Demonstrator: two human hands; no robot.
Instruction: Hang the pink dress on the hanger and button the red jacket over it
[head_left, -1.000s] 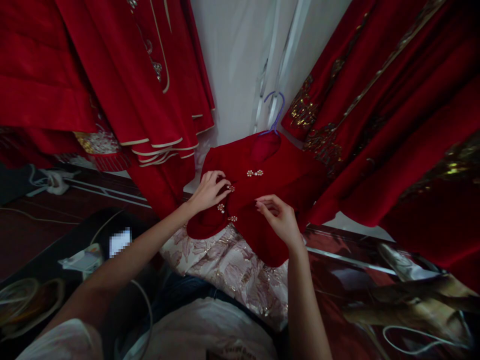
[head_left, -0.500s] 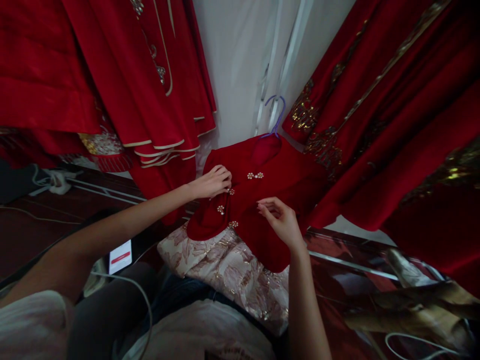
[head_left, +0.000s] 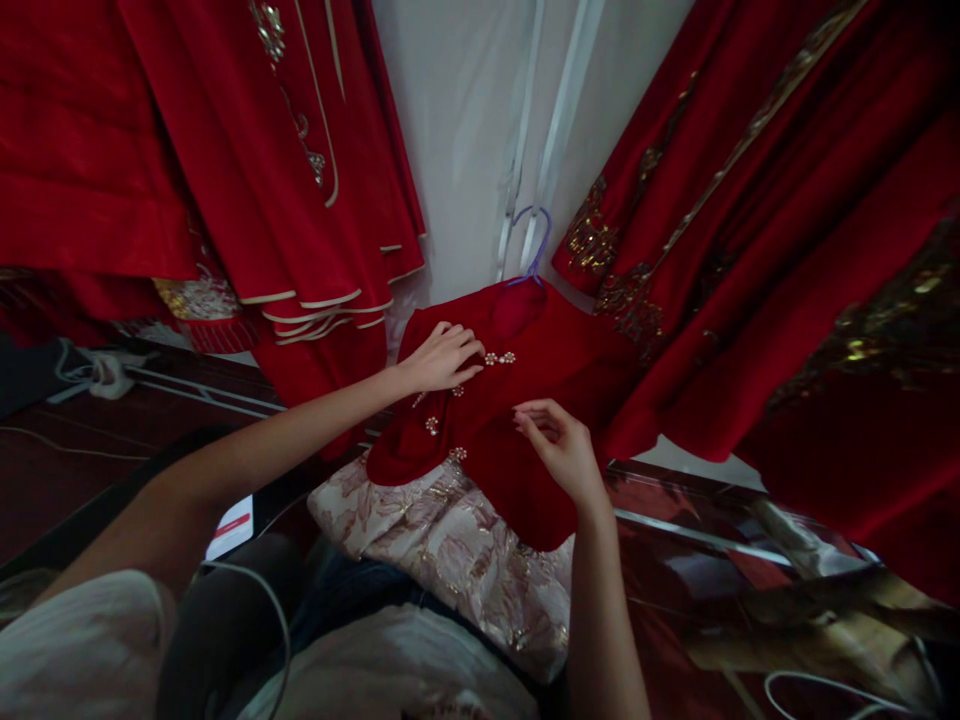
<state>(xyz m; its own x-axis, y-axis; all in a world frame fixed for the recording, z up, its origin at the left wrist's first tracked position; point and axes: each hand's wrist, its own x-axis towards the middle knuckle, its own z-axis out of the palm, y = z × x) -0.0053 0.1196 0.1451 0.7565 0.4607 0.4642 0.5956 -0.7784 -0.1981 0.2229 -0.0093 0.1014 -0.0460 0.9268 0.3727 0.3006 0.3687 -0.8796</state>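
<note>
A red jacket (head_left: 499, 420) with pearl-and-bead flower fasteners (head_left: 500, 358) lies over my lap, on a purple hanger (head_left: 534, 250). Beneath its hem spreads a pale, gold-patterned brocade cloth (head_left: 450, 540). My left hand (head_left: 446, 357) rests on the jacket's upper front beside the top fastener, fingers loosely bent and a little apart. Over the right side of the jacket's front, my right hand (head_left: 561, 442) has its thumb and fingertips brought together in a pinch. Anything held between those fingertips is too small to make out.
Red embroidered garments hang at the left (head_left: 262, 180) and right (head_left: 720, 250). A lit phone (head_left: 231, 528) lies by my left leg, with a white cable (head_left: 274, 590) near it. Brown rolled or folded items (head_left: 825, 620) lie at lower right.
My left hand has moved up and right across the jacket, from the second fastener toward the top one. My right hand keeps its pinch in nearly the same place. The view has shifted slightly.
</note>
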